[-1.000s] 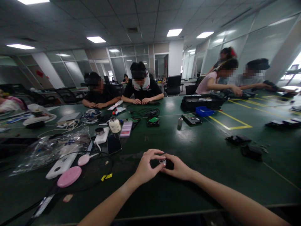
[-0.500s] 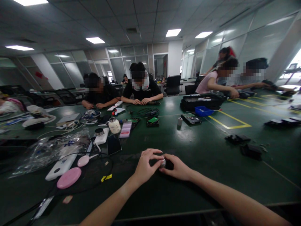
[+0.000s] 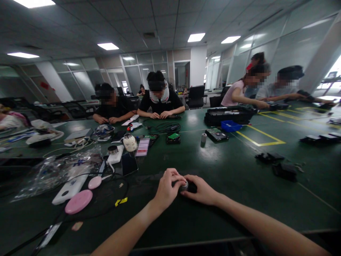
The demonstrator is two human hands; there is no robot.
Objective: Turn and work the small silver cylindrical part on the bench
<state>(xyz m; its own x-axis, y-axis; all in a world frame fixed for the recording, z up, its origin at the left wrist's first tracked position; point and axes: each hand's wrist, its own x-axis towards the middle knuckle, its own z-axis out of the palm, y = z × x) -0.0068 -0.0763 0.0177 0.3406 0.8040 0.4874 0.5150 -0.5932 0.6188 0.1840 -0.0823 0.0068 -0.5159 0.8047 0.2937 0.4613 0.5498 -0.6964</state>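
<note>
A small silver cylinder [image 3: 184,186] stands upright on the green table [image 3: 229,220], between my two hands. The thumb and curled fingers of my left hand [image 3: 168,187] pinch together at its top; whether something smaller is between the fingertips is hidden. My right hand [image 3: 200,190] curves around the cylinder's right side, thumb nearest me, with the other fingers at the back. Farther off, a similar silver cylinder [image 3: 203,138] stands by itself, left of a hard drive [image 3: 216,134].
Left of my hands lie a black phone [image 3: 129,164], a pink disc [image 3: 79,202], a white power bank [image 3: 69,189], cables and a clear plastic bag [image 3: 57,169]. Black parts [image 3: 284,172] lie right. A blue tray [image 3: 231,126] stands farther back. Several people sit around the table.
My left fingers have curled in and closed toward the thumb over the cylinder's top. My right hand has hardly moved. At the far right, a person's arm and head have shifted.
</note>
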